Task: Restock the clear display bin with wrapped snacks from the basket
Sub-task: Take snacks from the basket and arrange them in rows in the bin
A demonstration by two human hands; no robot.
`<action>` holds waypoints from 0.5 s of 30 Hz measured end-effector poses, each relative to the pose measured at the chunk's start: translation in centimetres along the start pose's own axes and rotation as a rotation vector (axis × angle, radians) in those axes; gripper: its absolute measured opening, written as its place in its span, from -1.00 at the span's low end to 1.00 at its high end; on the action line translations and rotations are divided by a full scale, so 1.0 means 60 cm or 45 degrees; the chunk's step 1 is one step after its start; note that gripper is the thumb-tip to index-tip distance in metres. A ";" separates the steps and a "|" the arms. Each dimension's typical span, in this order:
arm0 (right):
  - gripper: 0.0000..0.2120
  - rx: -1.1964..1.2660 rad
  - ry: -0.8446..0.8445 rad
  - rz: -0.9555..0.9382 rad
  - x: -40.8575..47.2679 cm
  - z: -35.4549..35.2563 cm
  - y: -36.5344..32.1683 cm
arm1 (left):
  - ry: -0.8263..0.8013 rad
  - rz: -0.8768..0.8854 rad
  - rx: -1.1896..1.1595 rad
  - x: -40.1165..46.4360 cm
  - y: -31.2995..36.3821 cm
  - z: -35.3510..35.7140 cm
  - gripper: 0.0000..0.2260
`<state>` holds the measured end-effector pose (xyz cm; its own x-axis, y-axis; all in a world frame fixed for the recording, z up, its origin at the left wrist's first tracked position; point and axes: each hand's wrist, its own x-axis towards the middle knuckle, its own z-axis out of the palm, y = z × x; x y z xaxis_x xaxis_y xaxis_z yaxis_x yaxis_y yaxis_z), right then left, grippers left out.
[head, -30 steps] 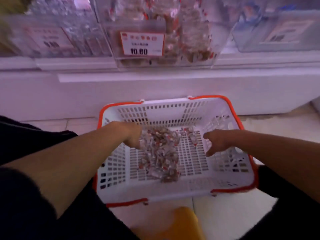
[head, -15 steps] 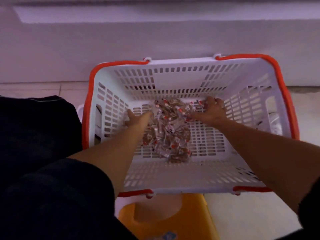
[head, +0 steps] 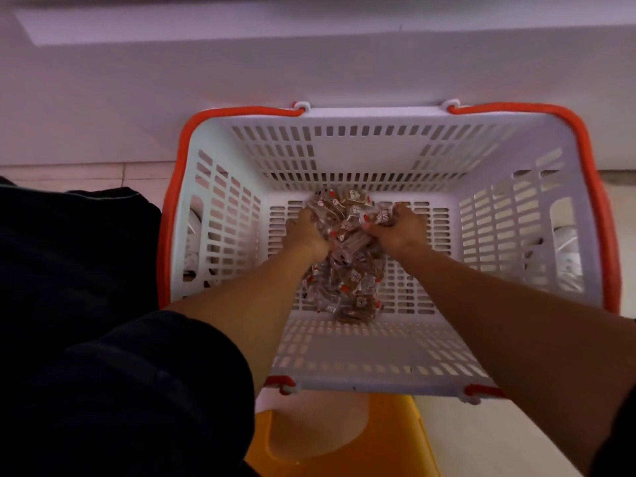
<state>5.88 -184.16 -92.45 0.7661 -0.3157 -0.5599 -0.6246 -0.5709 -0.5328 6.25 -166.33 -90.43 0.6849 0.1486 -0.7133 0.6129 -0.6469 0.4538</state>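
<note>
**Basket lot: wrapped snacks, two-hand gather**

Item: wrapped snacks (head: 347,266), small crinkly clear packets with red marks and brown contents, heaped on the floor of a white slotted plastic basket (head: 364,356) with orange rim handles. The heap's long axis runs from the far wall toward the person.

Grip: left hand (head: 306,232) and right hand (head: 395,228) clench the far end of the heap from either side, equally near.

Display bin: out of view.

Below: yellow stool (head: 344,438), partly hidden.
</note>
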 end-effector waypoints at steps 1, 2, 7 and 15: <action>-0.54 0.110 0.001 0.018 -0.006 -0.004 0.006 | 0.039 0.042 -0.005 -0.005 -0.004 0.006 -0.32; -0.60 0.207 -0.001 0.039 -0.011 -0.009 0.012 | 0.063 0.078 0.009 -0.009 -0.009 0.009 -0.39; -0.74 0.660 -0.159 0.302 -0.029 -0.041 0.036 | 0.063 0.134 -0.192 -0.027 -0.024 0.019 -0.73; -0.84 0.804 -0.194 0.434 -0.046 -0.085 0.030 | 0.025 -0.036 -0.283 -0.040 -0.010 -0.019 -0.76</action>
<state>3.42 -188.19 -88.63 0.5131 -0.2628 -0.8171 -0.8278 0.1003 -0.5520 4.68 -165.46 -88.39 0.6723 0.1806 -0.7179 0.7025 -0.4615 0.5417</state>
